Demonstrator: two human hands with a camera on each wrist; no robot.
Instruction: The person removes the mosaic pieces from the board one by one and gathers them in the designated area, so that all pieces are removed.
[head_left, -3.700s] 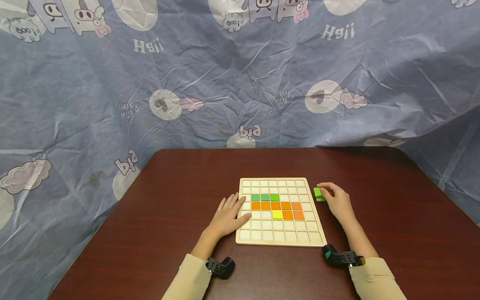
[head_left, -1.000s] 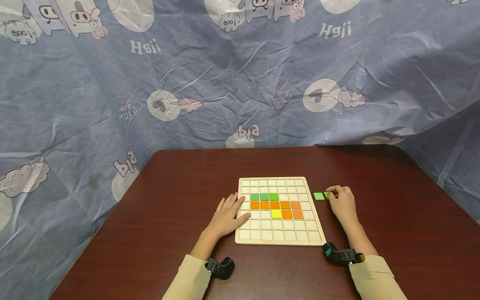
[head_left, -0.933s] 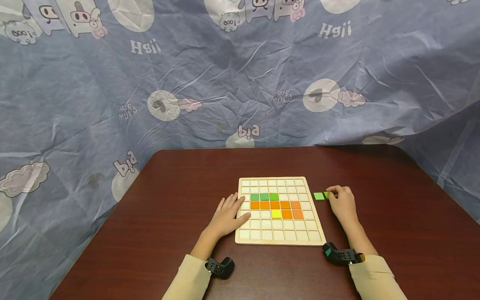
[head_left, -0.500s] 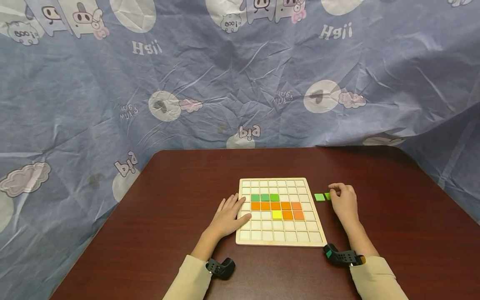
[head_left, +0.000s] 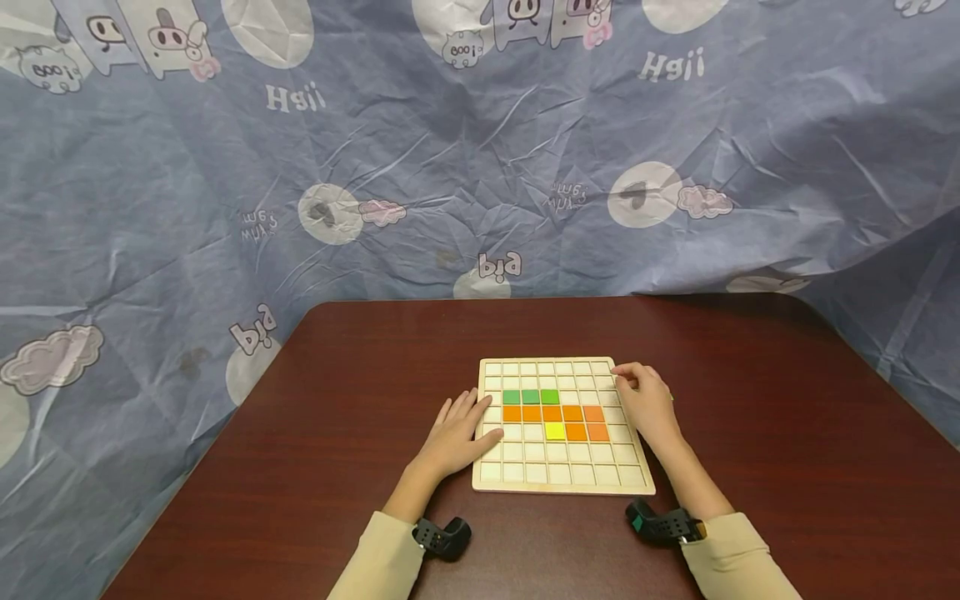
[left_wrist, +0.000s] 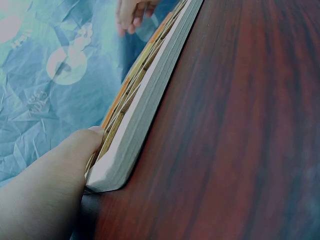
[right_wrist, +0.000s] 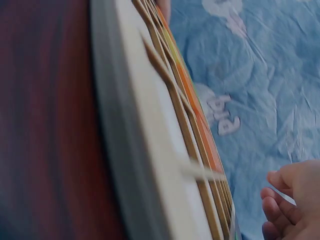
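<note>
A square wooden grid board (head_left: 525,490) lies on the table, with green tiles (head_left: 530,397), orange tiles (head_left: 551,413) and a yellow tile (head_left: 554,431) set in its middle cells. My left hand (head_left: 452,437) rests on its left edge, fingers spread; the left wrist view has the thumb (left_wrist: 82,145) against the board's edge. My right hand (head_left: 651,410) hovers at the right edge, thumb and forefinger close together. I cannot tell whether a tile is between them. A sliver of a light green tile (head_left: 671,397) peeks out behind this hand.
The dark red-brown table (head_left: 390,367) extends around the board on all sides. A blue printed cloth (head_left: 420,167) hangs behind its far edge. Both wrists wear black straps with a camera, the left strap (head_left: 442,537) close to the board's front left corner.
My right hand has split the light green tiles side by side, then moved left to the board's right edge, covering where they lay. My left hand has stayed in place; the board's tiles look the same.
</note>
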